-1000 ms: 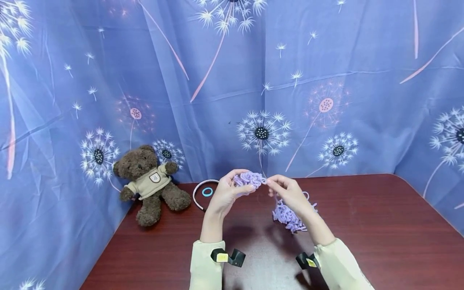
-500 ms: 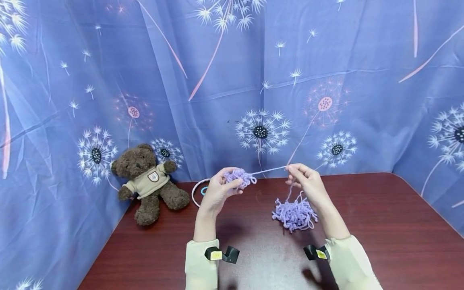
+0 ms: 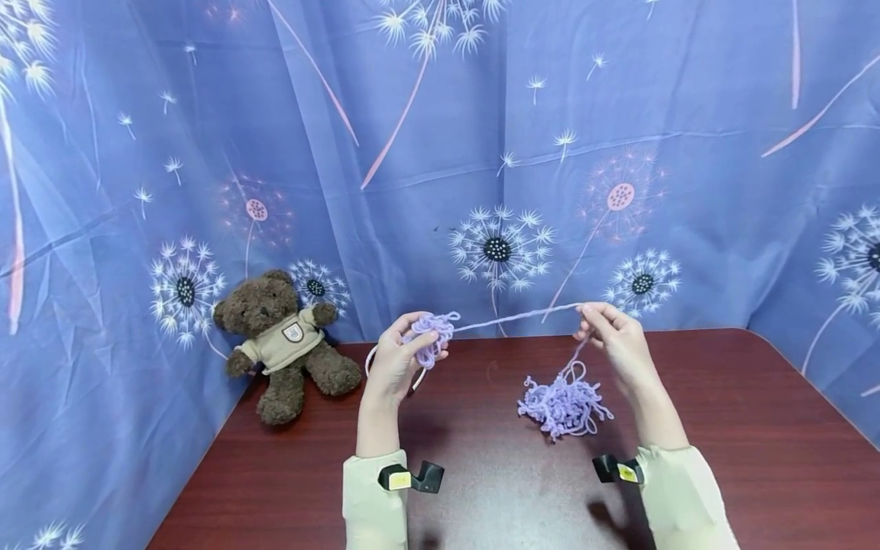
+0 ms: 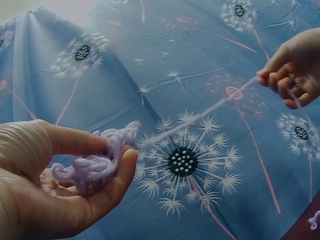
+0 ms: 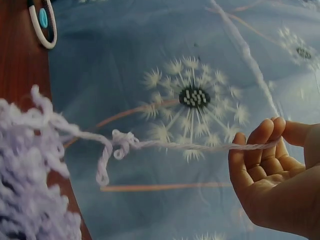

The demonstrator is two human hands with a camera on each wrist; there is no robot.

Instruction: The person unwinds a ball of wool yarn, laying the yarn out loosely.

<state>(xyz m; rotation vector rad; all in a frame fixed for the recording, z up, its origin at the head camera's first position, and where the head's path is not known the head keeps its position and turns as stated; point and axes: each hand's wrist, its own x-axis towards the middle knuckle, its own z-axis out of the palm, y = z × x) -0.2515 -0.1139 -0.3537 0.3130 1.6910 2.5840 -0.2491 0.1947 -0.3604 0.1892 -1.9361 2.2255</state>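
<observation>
My left hand holds a small looped bundle of lilac yarn, pinned between thumb and fingers. From it one strand runs taut, rising slightly to my right hand. Thumb and fingertips of the right hand pinch that strand, as the right wrist view shows too. Below the pinch the yarn drops to a loose, tangled lilac heap on the table. A small snarl sits along this lower length. Both hands are raised above the tabletop.
A brown teddy bear in a beige top sits at the table's left back. Behind the left hand lies a white hoop with a light-blue ring inside it. A blue dandelion-print curtain hangs behind the dark red table.
My hands have drawn apart, left hand leftward and right hand rightward and up. The strand between them has lengthened, and the heap stays on the table.
</observation>
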